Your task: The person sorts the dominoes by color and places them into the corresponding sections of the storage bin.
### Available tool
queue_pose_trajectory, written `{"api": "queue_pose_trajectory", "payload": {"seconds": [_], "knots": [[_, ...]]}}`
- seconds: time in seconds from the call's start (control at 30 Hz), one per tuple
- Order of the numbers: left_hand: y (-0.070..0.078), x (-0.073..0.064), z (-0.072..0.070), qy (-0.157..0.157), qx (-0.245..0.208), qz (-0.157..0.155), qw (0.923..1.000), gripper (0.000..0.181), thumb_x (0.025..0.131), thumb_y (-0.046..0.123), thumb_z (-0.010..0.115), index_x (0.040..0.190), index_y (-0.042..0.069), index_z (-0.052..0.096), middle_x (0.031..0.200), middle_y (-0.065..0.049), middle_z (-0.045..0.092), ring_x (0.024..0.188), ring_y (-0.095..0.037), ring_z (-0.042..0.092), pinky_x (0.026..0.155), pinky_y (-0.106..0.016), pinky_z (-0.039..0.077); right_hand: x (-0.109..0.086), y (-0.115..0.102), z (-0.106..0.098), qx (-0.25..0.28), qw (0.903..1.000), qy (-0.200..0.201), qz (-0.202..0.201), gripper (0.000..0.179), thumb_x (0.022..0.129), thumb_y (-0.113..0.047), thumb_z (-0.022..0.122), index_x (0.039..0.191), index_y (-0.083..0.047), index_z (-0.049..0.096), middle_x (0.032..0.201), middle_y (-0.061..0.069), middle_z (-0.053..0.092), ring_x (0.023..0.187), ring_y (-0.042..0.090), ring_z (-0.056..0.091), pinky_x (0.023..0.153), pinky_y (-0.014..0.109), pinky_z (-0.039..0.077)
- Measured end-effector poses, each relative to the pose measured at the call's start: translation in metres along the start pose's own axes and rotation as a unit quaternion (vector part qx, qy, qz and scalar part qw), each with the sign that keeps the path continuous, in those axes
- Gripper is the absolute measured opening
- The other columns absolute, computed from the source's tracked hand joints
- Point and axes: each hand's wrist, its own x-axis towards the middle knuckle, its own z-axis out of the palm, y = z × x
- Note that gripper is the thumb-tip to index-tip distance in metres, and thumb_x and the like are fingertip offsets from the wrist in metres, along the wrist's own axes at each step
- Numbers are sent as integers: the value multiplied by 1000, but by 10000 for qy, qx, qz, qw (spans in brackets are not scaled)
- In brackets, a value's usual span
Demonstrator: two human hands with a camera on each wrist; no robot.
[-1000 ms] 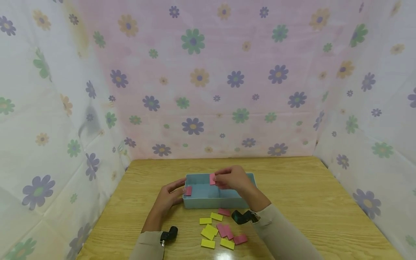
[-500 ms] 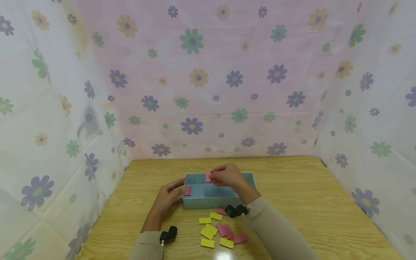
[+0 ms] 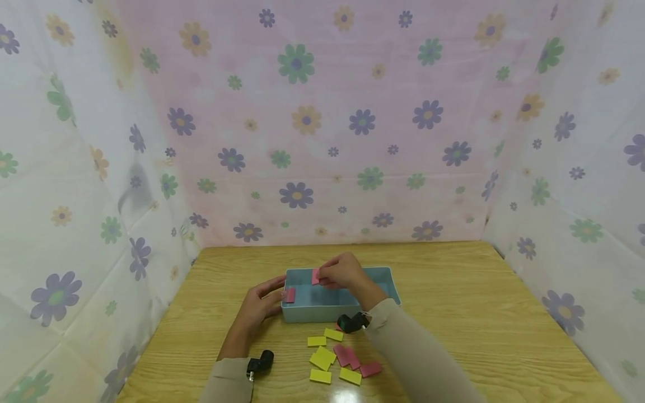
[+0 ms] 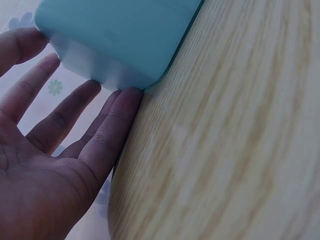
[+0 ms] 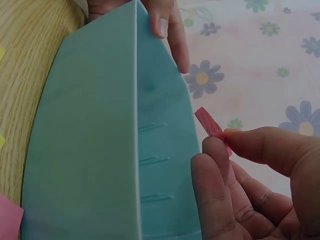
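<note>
A light blue box (image 3: 322, 314) stands on the wood-patterned table. My left hand (image 3: 258, 304) rests at its left end, fingers fairly straight and spread; in the left wrist view several fingertips (image 4: 131, 97) touch the end wall. A small pink rectangular tile (image 3: 290, 295) is inside the box by that end. Over the box's back part, my right hand (image 3: 344, 272) pinches another pink tile (image 5: 207, 121) between thumb and fingertips. In the right wrist view that tile sticks out tilted, near the back rim; whether it touches the box, I cannot tell.
In front of the box lie several yellow tiles (image 3: 320, 376) and pink tiles (image 3: 370, 369), some overlapping; my right wrist camera (image 3: 353, 322) partly covers one. Floral cloth (image 3: 297, 140) walls the table at the back and sides.
The right hand has moved left along the back of the box, the pink tile still pinched. The left hand and the box have stayed in place.
</note>
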Motion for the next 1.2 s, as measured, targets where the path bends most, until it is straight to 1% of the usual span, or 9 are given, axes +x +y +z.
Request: {"api": "queue_pose_trajectory", "payload": {"seconds": [0.13, 0.27, 0.37, 0.47, 0.67, 0.77, 0.93, 1.03, 1.2], "knots": [[-1, 0, -1, 17, 28, -20, 10000, 44, 100, 19, 69, 144, 23, 63, 150, -6, 58, 130, -30, 62, 94, -43, 61, 3, 0, 5, -108, 9999, -47, -39, 19, 91, -13, 79, 105, 0, 78, 91, 13, 78, 86, 27, 78, 78, 40, 65], [-1, -1, -1, 54, 43, -31, 10000, 44, 99, 22, 71, 143, 25, 64, 150, -5, 58, 129, -28, 64, 94, -42, 61, 5, -2, 11, -151, 9999, -28, -42, 19, 89, -12, 81, 103, 0, 78, 89, 12, 79, 81, 24, 78, 74, 38, 65], [0, 0, -2, 74, 45, -55, 9999, 44, 99, 21, 71, 143, 25, 64, 150, -5, 58, 129, -28, 63, 94, -42, 61, 5, -4, 16, -200, 9998, -8, -11, 20, 88, -11, 82, 103, 1, 78, 88, 12, 79, 78, 22, 77, 74, 39, 65], [0, 0, -3, 50, 80, -22, 10000, 44, 101, 18, 68, 145, 22, 63, 152, -8, 57, 131, -31, 62, 94, -42, 61, 5, -6, 21, -248, 9997, 15, 42, 20, 87, -11, 82, 103, 1, 77, 87, 12, 78, 77, 22, 77, 79, 43, 65], [2, 1, -3, 37, 34, -75, 10000, 44, 102, 17, 67, 145, 20, 62, 152, -8, 56, 132, -32, 61, 94, -42, 61, 5, -7, 29, -272, 9996, -4, 53, 20, 87, -10, 82, 103, 2, 77, 87, 13, 78, 84, 30, 78, 85, 49, 63], [2, 1, -3, -12, 8, -54, 10000, 45, 102, 17, 67, 146, 18, 61, 152, -10, 56, 132, -33, 61, 94, -43, 61, 4, -5, 31, -304, 9995, -74, -16, 17, 87, -9, 81, 100, 3, 78, 87, 14, 78, 86, 32, 78, 84, 49, 63], [2, 1, -2, -55, 24, -42, 10000, 45, 102, 16, 66, 147, 19, 61, 153, -9, 56, 131, -32, 62, 94, -43, 61, 7, 1, 36, -482, 9987, -91, -108, 13, 87, -8, 81, 95, 2, 80, 83, 13, 78, 81, 30, 78, 79, 47, 64], [2, 0, -1, -28, 36, -36, 10000, 45, 102, 17, 67, 146, 21, 62, 152, -8, 56, 130, -31, 62, 94, -43, 61, 8, 2, 39, -565, 9984, -76, -67, 12, 86, -9, 82, 93, 2, 81, 82, 13, 78, 78, 28, 78, 77, 45, 65], [1, 1, -1, -10, 38, -23, 10000, 45, 100, 21, 70, 145, 22, 63, 152, -7, 56, 130, -31, 63, 93, -43, 61, 8, 2, 43, -637, 9980, -15, -49, 11, 85, -10, 83, 88, 1, 81, 81, 15, 78, 78, 29, 78, 77, 46, 64]]}}
